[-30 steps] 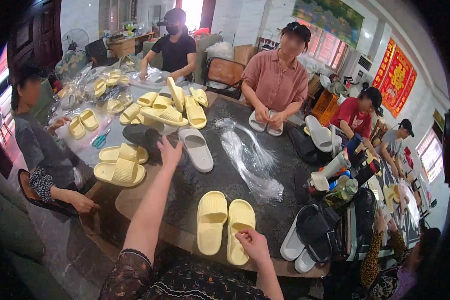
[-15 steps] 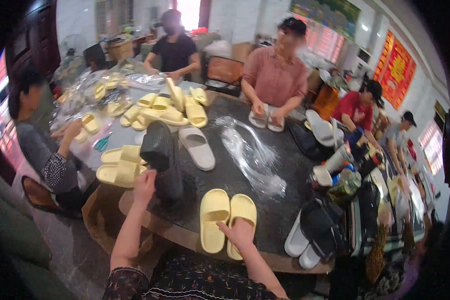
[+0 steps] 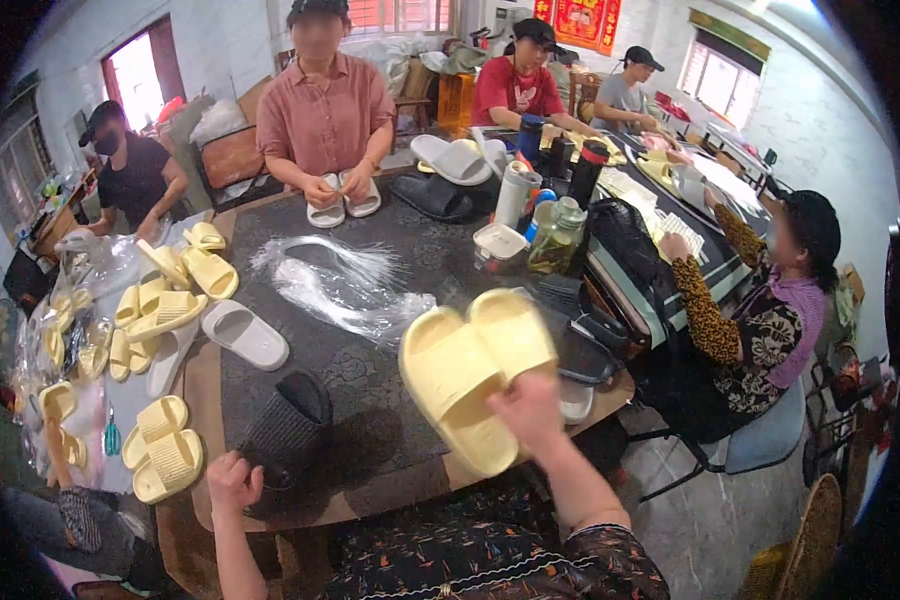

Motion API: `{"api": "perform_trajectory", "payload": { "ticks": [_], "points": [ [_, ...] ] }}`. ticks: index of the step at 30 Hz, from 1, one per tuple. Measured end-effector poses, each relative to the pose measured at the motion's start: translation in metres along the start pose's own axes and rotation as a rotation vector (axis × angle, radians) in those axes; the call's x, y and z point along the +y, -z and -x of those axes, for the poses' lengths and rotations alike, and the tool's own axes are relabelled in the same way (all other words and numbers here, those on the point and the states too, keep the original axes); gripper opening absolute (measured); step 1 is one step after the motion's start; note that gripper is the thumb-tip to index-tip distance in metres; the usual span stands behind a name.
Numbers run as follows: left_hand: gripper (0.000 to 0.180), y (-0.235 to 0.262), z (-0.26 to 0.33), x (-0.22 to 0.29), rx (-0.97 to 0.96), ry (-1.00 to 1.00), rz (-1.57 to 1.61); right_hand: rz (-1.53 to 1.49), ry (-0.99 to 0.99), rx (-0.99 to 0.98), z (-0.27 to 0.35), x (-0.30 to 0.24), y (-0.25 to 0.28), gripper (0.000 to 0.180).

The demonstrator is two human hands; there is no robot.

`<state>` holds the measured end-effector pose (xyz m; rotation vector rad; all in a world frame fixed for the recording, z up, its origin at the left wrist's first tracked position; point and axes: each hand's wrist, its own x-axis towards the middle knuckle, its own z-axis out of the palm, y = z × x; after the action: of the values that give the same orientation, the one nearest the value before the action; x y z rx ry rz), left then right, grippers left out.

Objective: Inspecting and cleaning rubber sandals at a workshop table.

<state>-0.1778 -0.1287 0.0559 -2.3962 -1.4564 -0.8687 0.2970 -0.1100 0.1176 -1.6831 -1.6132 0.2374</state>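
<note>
My right hand (image 3: 532, 408) grips a pair of pale yellow slippers (image 3: 475, 368), lifted off the table and tilted, soles side by side. My left hand (image 3: 232, 482) holds the heel of a black slipper (image 3: 288, 428) that stands near the dark table's (image 3: 370, 380) front edge. A grey slipper (image 3: 244, 334) lies just beyond the black one. A heap of clear plastic bags (image 3: 342, 288) lies in the middle of the table.
Several yellow slippers (image 3: 162, 300) are piled at the left, with another pair (image 3: 164, 448) at the front left. Bottles and cups (image 3: 540, 214) stand at the right. A person in a pink shirt (image 3: 324, 118) opposite holds grey slippers; other people sit all around.
My right hand has lifted the yellow pair off the table and raised it toward me. My left hand has pulled the black slipper nearer. The view has swung to the right.
</note>
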Motion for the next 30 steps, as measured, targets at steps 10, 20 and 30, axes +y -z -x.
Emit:
{"api": "perform_trajectory", "payload": {
  "ticks": [10, 20, 30],
  "points": [
    [0.023, -0.032, -0.067, 0.040, -0.195, -0.386, 0.227, 0.331, -0.160, 0.389, -0.118, 0.133, 0.091, 0.028],
    [0.073, -0.060, -0.064, 0.092, -0.063, 0.400, -0.002, -0.217, -0.075, 0.258, -0.054, 0.018, 0.001, 0.035],
    [0.078, -0.082, -0.040, 0.110, -0.017, 0.759, -0.042, 0.067, 0.363, -0.157, 0.031, -0.094, -0.141, 0.071]
  ]
}}
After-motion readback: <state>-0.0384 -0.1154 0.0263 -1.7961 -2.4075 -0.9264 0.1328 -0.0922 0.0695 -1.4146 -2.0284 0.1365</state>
